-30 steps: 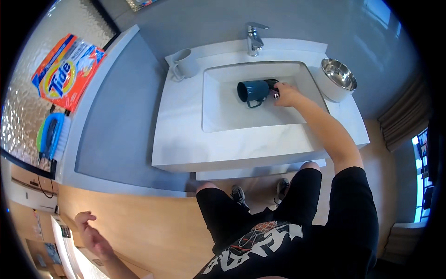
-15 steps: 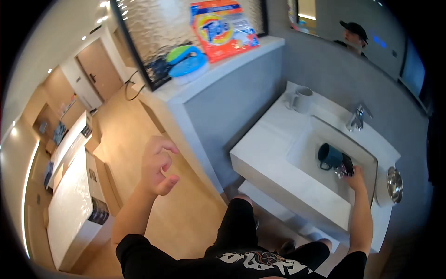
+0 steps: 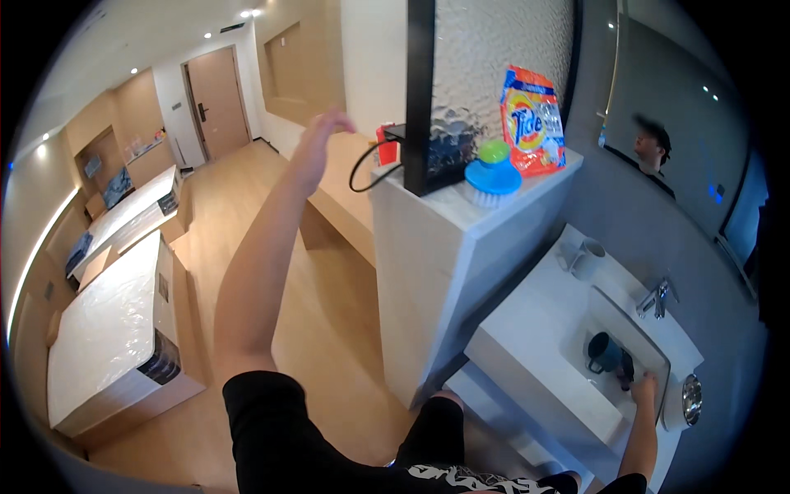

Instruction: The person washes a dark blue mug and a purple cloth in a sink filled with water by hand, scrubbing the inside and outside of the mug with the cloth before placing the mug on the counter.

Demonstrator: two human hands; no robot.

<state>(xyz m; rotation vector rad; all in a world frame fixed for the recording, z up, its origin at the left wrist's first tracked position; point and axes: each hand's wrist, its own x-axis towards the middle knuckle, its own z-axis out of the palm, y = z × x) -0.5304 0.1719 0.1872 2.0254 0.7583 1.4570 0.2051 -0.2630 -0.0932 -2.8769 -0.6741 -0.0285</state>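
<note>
My left hand [image 3: 317, 152] is raised at arm's length over the floor, left of the half wall. Its fingers are smeared by motion but look stretched out, with nothing in them. Down in the white sink basin [image 3: 576, 333], my right hand [image 3: 645, 389] has its fingers closed at a small dark object [image 3: 627, 372] whose kind I cannot make out. That object lies against a dark teal mug [image 3: 605, 352], tipped on its side in the basin. A round scrub brush [image 3: 494, 177], blue with a green knob and white bristles, sits on the half wall's top beside an orange detergent bag [image 3: 533, 123].
A grey mug [image 3: 583, 259] stands on the counter near the chrome faucet [image 3: 657, 298]. At the counter's right end is a shiny metal bowl [image 3: 691, 401]. A black cable [image 3: 355, 177] loops off the wall's end. Plastic-wrapped mattresses [image 3: 107, 321] lie along the left.
My view has swung left, so the sink sits lower right. My left hand has reached up and forward, its fingers straightening. My right hand stays in the basin beside the teal mug.
</note>
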